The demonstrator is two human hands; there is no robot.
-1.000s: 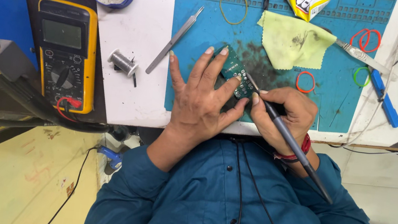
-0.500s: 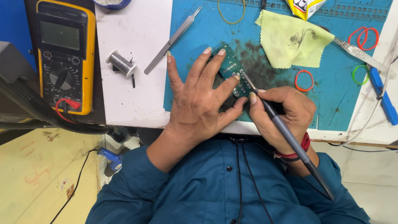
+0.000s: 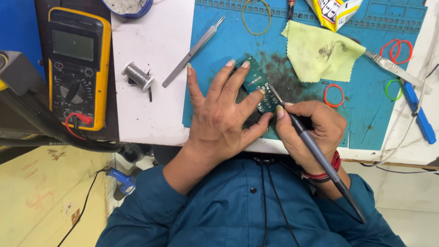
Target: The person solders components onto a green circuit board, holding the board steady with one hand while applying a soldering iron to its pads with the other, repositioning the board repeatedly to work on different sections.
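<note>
The left hand (image 3: pixel 224 116) lies flat, fingers spread, pinning the small green board (image 3: pixel 258 83) on the blue mat (image 3: pixel 224 40), while the right hand (image 3: pixel 313 130) grips a soldering iron (image 3: pixel 314 149) whose tip touches the board's right edge.

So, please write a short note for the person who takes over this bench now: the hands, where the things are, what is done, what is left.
Left hand: flat, fingers spread, pressing the small green circuit board onto the blue mat.
Right hand: grips the soldering iron like a pen, tip on the board's near edge.
Nearby: solder spool and tweezers to the left, yellow cloth behind the board.
Done: cannot tell which joints are finished.
Left: the joint under the tip seems in progress.
</note>
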